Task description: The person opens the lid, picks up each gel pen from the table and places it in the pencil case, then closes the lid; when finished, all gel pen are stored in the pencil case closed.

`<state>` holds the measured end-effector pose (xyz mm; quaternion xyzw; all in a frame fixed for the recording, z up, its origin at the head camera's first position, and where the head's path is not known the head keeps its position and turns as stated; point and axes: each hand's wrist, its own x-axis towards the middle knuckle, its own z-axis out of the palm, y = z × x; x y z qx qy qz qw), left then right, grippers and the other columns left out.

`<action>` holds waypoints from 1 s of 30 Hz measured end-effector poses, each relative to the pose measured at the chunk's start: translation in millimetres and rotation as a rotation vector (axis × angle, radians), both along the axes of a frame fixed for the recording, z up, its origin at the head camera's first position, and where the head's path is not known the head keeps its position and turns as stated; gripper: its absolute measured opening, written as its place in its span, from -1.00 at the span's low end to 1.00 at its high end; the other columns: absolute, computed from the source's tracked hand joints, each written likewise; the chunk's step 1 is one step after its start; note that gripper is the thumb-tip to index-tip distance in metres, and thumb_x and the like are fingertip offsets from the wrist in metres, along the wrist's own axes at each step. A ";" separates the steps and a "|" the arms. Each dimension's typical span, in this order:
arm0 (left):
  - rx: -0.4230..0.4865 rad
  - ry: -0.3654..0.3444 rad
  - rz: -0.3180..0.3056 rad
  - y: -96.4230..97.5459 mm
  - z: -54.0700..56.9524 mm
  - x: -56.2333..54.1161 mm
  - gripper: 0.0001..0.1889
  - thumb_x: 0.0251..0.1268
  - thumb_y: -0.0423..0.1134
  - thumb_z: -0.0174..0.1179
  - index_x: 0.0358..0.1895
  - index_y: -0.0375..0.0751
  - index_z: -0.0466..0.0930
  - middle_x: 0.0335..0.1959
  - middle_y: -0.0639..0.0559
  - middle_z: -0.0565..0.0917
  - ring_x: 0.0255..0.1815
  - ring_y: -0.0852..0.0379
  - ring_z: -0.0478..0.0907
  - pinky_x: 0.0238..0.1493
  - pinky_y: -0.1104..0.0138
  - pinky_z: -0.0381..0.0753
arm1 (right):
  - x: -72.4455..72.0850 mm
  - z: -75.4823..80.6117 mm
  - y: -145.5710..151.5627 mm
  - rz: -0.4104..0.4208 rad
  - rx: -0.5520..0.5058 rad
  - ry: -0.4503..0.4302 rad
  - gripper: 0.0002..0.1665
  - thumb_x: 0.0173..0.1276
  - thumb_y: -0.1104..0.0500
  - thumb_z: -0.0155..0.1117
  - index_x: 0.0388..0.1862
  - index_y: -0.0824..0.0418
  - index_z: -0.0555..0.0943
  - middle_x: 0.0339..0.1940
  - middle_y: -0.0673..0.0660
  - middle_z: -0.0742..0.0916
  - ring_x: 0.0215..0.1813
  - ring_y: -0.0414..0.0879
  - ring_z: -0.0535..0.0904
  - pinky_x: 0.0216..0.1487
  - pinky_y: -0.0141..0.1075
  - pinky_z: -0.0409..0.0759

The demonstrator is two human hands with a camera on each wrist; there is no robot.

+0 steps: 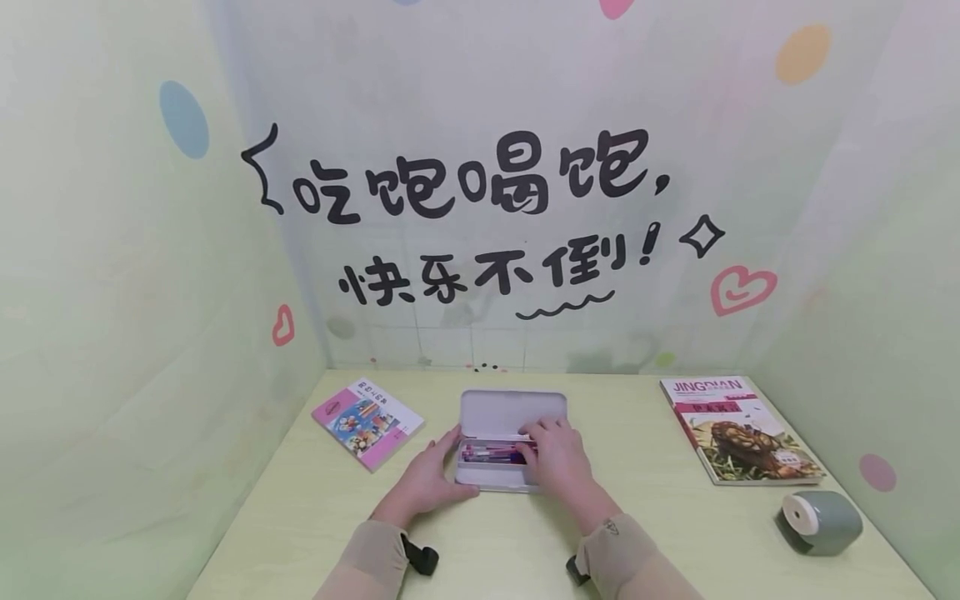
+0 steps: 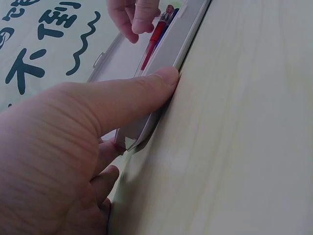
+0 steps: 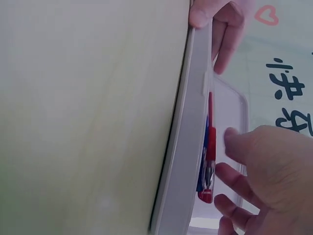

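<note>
A pale metal pencil case (image 1: 510, 410) stands on the table with its hinged lid tipped up at the back. Several pens (image 1: 486, 453), red and blue among them, lie in its inner compartment. My left hand (image 1: 429, 477) grips the case's left end, thumb along the front edge and the other fingers round the side. Over the right part of the case is my right hand (image 1: 562, 460), fingers loosely bent. In the right wrist view its fingertips are close to a red-capped pen (image 3: 211, 147) and a blue pen (image 3: 200, 171), with nothing held between them.
A pink and white booklet (image 1: 367, 423) lies at the left. On the right is a magazine (image 1: 742, 433) with a food picture, and nearer the front a grey-green pencil sharpener (image 1: 821, 522). Printed fabric walls (image 1: 480, 108) enclose the table (image 1: 510, 550) on three sides.
</note>
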<state>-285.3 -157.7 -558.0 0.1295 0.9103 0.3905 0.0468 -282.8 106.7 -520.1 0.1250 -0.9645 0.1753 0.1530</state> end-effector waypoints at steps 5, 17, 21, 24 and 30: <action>0.003 -0.002 -0.002 -0.4 0.7 0.0 0.32 0.01 0.17 0.71 0.83 0.03 0.07 0.80 -0.07 0.28 0.80 -0.54 0.06 0.77 -0.40 0.11 | -9.0 4.8 7.1 -0.009 -0.093 0.046 -0.69 0.56 -0.01 0.46 0.16 0.09 0.78 0.12 0.19 0.79 0.16 0.22 0.64 0.19 0.16 0.70; 0.000 0.016 -0.013 0.3 0.3 0.7 0.33 0.03 0.16 0.70 0.83 -0.01 0.05 0.79 -0.14 0.29 0.79 -0.55 0.08 0.79 -0.38 0.12 | -37.7 22.4 25.5 -0.131 -0.257 0.051 -0.56 0.62 -0.09 0.37 0.28 0.14 0.75 0.27 0.36 0.69 0.29 0.34 0.59 0.29 0.21 0.66; 0.006 0.003 -0.004 0.4 -0.8 0.4 0.33 0.01 0.15 0.71 0.83 0.02 0.06 0.79 -0.12 0.30 0.79 -0.56 0.07 0.77 -0.41 0.12 | -43.0 22.3 28.4 -0.176 -0.283 0.003 -0.51 0.64 -0.09 0.33 0.38 0.11 0.71 0.37 0.38 0.64 0.38 0.37 0.54 0.37 0.25 0.63; 0.005 -0.010 0.004 0.5 -2.0 0.8 0.33 0.01 0.16 0.71 0.83 0.06 0.06 0.79 -0.10 0.30 0.79 -0.56 0.06 0.76 -0.42 0.12 | -45.5 19.7 29.9 -0.201 -0.300 -0.042 -0.45 0.67 -0.12 0.28 0.46 0.11 0.65 0.41 0.41 0.64 0.39 0.39 0.54 0.38 0.27 0.62; -0.001 -0.001 0.004 0.6 0.2 1.1 0.34 0.00 0.16 0.72 0.83 0.02 0.06 0.78 -0.16 0.31 0.77 -0.59 0.08 0.74 -0.44 0.14 | -47.5 18.5 28.9 -0.234 -0.358 -0.077 -0.45 0.69 -0.17 0.22 0.39 0.15 0.68 0.35 0.43 0.70 0.36 0.44 0.62 0.36 0.35 0.64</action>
